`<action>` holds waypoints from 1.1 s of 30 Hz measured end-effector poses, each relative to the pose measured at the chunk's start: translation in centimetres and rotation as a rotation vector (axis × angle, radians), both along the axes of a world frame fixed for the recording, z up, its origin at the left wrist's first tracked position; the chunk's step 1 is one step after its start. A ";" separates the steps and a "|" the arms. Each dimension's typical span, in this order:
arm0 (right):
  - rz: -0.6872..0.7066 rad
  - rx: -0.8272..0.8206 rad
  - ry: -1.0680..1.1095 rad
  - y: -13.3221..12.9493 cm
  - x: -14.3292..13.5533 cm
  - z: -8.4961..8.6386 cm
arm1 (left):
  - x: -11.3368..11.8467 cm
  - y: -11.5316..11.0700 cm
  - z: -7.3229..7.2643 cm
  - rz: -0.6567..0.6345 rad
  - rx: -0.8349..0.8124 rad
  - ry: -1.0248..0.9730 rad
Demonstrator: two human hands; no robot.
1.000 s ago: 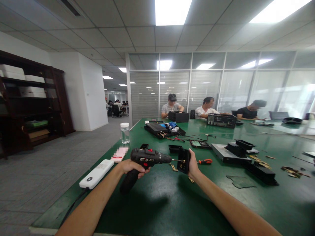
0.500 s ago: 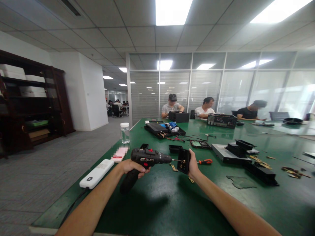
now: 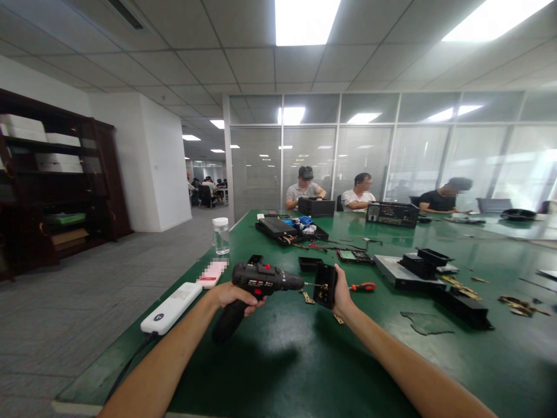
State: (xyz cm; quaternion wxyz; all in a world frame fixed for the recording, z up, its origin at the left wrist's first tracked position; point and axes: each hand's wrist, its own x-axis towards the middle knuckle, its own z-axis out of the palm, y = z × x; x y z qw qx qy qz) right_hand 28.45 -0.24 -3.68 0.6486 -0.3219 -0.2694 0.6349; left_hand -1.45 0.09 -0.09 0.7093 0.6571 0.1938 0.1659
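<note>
The left hand (image 3: pixel 235 295) has its fingers curled round the grip of one black power drill (image 3: pixel 259 280); the right hand (image 3: pixel 343 293) clasps one small black casing (image 3: pixel 328 280) by its far side, though some of those fingers are hidden behind it. The casing stands roughly upright in the air above the green table (image 3: pixel 278 377), long axis near vertical, open face toward the drill. The drill's barrel runs crosswise, and its thin bit (image 3: pixel 311 284) reaches into that face from the left; whether the tip touches a fastener is too small to tell. The right hand is the nearer, being on the casing itself. Around the casing: one orange-handled screwdriver (image 3: pixel 363 287) just to its right, one open black tray (image 3: pixel 310 263) just behind it, two loose brass plates near its lower end, one on the left (image 3: pixel 308 298) and one below (image 3: pixel 339 319). Well left of it are one white device (image 3: pixel 172 307) and one lidded jar (image 3: pixel 221 237); far beyond it, three people sit.
</note>
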 end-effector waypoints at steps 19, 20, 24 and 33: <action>-0.008 -0.017 -0.016 -0.3 -0.2 0.2 | 0.1 -0.1 0.0 0.012 -0.015 0.003; -0.013 -0.016 -0.016 -0.3 -0.2 0.2 | 0.1 -0.1 0.0 0.013 -0.018 0.002; -0.029 -0.011 -0.016 -0.3 -0.2 0.2 | 0.0 0.0 -0.2 0.010 -0.022 -0.001; -0.028 -0.009 -0.026 -0.2 -0.2 0.1 | 0.0 0.0 0.0 0.009 -0.018 0.003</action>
